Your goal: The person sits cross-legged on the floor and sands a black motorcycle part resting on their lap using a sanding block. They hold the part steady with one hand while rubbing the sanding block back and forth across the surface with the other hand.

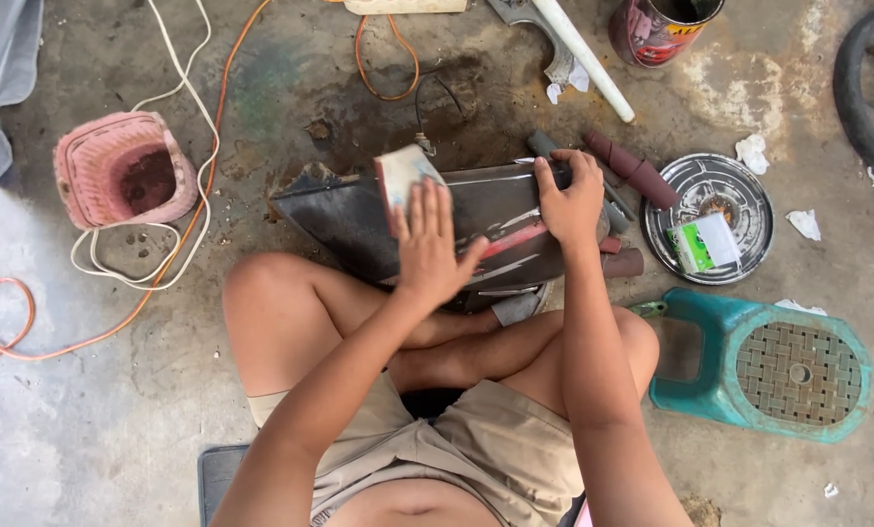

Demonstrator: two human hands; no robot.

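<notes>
seated person, legs crossed on a concrete floor (86,429), viewed from above. a dark body panel (496,220), black with a red stripe and pale scuffed streaks, rests across the shins, its pointed end toward the person's left.

left hand (427,244): flat, fingers extended and together, pressing a folded sheet of sandpaper (405,176) against the upper face of the panel. the sheet's pale backing and reddish edge protrude above the fingertips. no closed grip; palm pressure only.

right hand (569,200): closed over the panel's top edge, fingers curled behind, thumb on the near face. it grips the panel alone.

surroundings, person's left: a pink woven plastic basket (125,171) on its side, with a white cord (188,117) and an orange cable (218,127) looping around it.

surroundings, person's right: rolled pieces of dark red sandpaper (637,171) just beside the right hand; a round metal lid (739,190) lying flat with a small green-and-white packet (707,244) on it; a teal plastic stool (778,366) tipped over near the right knee. scraps of white paper lie scattered on the floor.

far edge: a red paint tin (656,34), open, and a white pipe (583,54) lying diagonally over a metal part. tyre partly visible at the far right corner.
</notes>
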